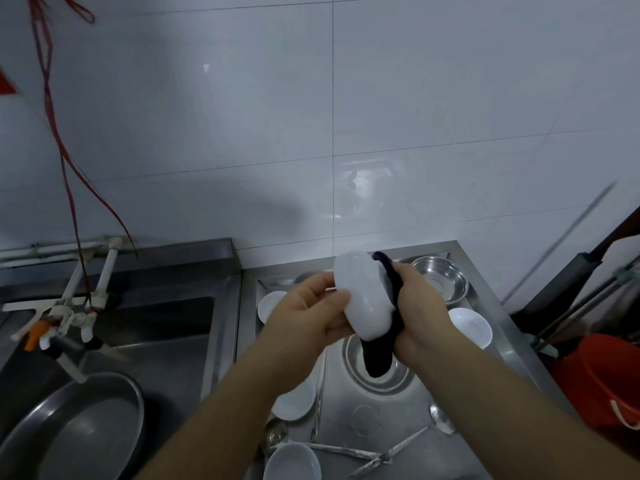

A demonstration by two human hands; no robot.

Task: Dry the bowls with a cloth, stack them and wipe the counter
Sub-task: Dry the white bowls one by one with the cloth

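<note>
Steel table (408, 410), loose white bowls: my left hand (308, 311) fingers gripped a tilted white bowl (363, 296); right hand (420, 306) fingers clutched dark cloth (379, 355) against it.

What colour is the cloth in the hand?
Dark, navy or black. The cloth shows best in the head view.

You have five white bowls: one held (363, 299), four on the counter (272, 306) (471, 325) (294, 400) (292, 462). Two steel bowls (441, 277) (377, 362), one steel basin (79, 427), one cloth (384, 344), two ladles (441, 417) (275, 434), one red bucket (602, 382), two hands (304, 313) (420, 310).
</note>
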